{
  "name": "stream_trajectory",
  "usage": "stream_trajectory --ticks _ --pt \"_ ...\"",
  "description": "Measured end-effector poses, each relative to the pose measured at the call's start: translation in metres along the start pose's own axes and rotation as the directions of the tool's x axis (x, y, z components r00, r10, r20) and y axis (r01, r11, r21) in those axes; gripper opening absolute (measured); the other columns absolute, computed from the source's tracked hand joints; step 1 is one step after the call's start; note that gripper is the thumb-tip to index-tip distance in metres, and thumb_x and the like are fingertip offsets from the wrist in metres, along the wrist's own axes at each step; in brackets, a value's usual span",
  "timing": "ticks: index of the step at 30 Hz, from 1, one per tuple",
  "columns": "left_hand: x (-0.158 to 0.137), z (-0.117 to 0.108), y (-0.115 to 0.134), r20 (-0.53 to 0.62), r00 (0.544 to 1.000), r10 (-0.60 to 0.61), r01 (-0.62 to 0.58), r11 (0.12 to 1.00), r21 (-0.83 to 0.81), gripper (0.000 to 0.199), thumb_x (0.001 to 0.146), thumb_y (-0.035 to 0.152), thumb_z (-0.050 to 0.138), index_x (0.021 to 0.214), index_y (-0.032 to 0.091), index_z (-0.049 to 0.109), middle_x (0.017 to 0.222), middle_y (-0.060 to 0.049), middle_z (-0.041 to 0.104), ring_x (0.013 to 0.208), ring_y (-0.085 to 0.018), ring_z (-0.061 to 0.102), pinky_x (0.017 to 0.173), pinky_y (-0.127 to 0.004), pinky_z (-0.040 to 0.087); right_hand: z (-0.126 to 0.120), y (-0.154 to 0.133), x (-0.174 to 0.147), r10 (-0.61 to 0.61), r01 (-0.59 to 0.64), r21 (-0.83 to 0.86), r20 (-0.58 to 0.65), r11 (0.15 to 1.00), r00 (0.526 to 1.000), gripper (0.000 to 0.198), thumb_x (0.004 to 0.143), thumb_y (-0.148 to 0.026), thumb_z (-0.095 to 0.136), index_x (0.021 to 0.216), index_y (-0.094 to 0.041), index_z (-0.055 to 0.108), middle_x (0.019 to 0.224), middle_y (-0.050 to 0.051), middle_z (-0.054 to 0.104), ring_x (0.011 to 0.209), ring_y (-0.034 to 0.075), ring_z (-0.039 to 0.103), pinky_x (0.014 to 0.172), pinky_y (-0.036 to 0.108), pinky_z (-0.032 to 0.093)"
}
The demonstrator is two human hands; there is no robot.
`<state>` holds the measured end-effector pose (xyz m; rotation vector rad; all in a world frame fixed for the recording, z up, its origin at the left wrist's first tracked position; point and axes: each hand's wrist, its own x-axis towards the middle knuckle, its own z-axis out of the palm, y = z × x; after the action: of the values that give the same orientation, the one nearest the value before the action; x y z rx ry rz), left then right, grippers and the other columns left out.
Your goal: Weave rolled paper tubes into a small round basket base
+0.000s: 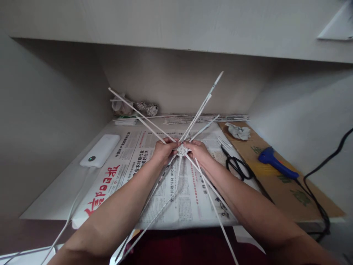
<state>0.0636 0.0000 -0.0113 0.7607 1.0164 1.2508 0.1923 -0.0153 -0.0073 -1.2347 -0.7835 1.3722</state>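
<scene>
One left hand (164, 148) and one right hand (200, 150) are holding one woven piece (182, 150). One power bank (103, 149) is lying left of the hands; one pair of scissors (228, 157), one glue gun (278, 164), one crumpled paper (238, 131) and one cardboard sheet (311, 206) are lying to their right.

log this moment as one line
left hand: holding left side of round speckled white hub | right hand: holding its right side | long white paper rods: radiating from hub | black-handled scissors: right of right hand

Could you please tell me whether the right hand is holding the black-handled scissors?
No, the black-handled scissors lie apart from the right hand, which holds the white woven piece.
</scene>
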Motion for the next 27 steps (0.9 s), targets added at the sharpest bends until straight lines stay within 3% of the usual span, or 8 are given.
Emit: stream_trajectory --ticks 4,8,14,20,25,27 --pt "0.001 0.0 0.002 -0.001 1.0 -0.022 0.022 0.998 -0.054 0.016 0.056 0.005 0.076 0.069 0.01 0.068 0.055 -0.001 0.063 0.04 -0.008 0.053 0.034 -0.016 0.038 -0.002 0.003 0.001 -0.05 0.051 -0.011 0.036 0.999 0.998 0.03 0.055 -0.032 0.085 0.067 -0.017 0.061 0.055 -0.001 0.066 0.044 0.013 0.057 0.041 0.024 0.049" --pt "0.002 -0.001 0.003 0.016 0.997 -0.078 0.079 0.996 -0.051 0.015 0.057 0.005 0.076 0.068 0.011 0.067 0.054 -0.001 0.062 0.039 -0.007 0.051 0.034 -0.015 0.036 -0.001 0.003 0.0 -0.098 0.098 -0.067 -0.004 0.993 0.995 0.032 0.056 -0.035 0.086 0.065 -0.018 0.059 0.055 -0.001 0.066 0.045 0.014 0.058 0.04 0.024 0.049" --pt "-0.001 0.001 0.0 0.003 1.0 -0.016 0.016 1.0 0.015 0.02 0.052 0.011 0.081 0.068 0.012 0.07 0.056 -0.001 0.064 0.042 -0.009 0.053 0.036 -0.017 0.037 0.0 -0.001 -0.002 -0.031 0.026 -0.121 -0.044 0.992 0.999 0.021 0.067 -0.032 0.078 0.065 -0.017 0.062 0.053 0.0 0.065 0.042 0.015 0.057 0.039 0.026 0.049" --pt "-0.002 -0.004 -0.002 0.064 0.99 0.128 -0.138 0.973 0.185 0.018 0.055 0.018 0.081 0.071 0.012 0.075 0.061 -0.003 0.067 0.048 -0.011 0.056 0.043 -0.021 0.045 -0.003 -0.003 -0.001 -0.035 0.03 -0.145 -0.028 0.989 0.999 0.015 0.063 -0.025 0.077 0.067 -0.017 0.066 0.055 -0.001 0.065 0.045 0.015 0.058 0.042 0.025 0.048" --pt "-0.002 -0.004 -0.003 0.089 0.992 0.093 -0.108 0.98 0.17 0.018 0.053 0.015 0.082 0.069 0.012 0.075 0.066 -0.005 0.07 0.053 -0.013 0.059 0.047 -0.022 0.05 -0.004 -0.008 -0.003 0.026 -0.024 -0.138 0.01 0.99 1.0 0.015 0.068 -0.028 0.072 0.065 -0.015 0.067 0.054 0.001 0.064 0.047 0.014 0.058 0.043 0.024 0.048" --pt "-0.001 -0.005 -0.002 0.095 0.993 0.072 -0.087 0.983 0.161 0.02 0.051 0.014 0.084 0.068 0.011 0.075 0.067 -0.005 0.07 0.053 -0.012 0.06 0.048 -0.021 0.051 -0.003 -0.009 -0.003 0.035 -0.039 -0.133 -0.033 0.99 0.999 0.016 0.07 -0.028 0.072 0.065 -0.014 0.066 0.054 0.001 0.062 0.047 0.014 0.058 0.042 0.024 0.048"
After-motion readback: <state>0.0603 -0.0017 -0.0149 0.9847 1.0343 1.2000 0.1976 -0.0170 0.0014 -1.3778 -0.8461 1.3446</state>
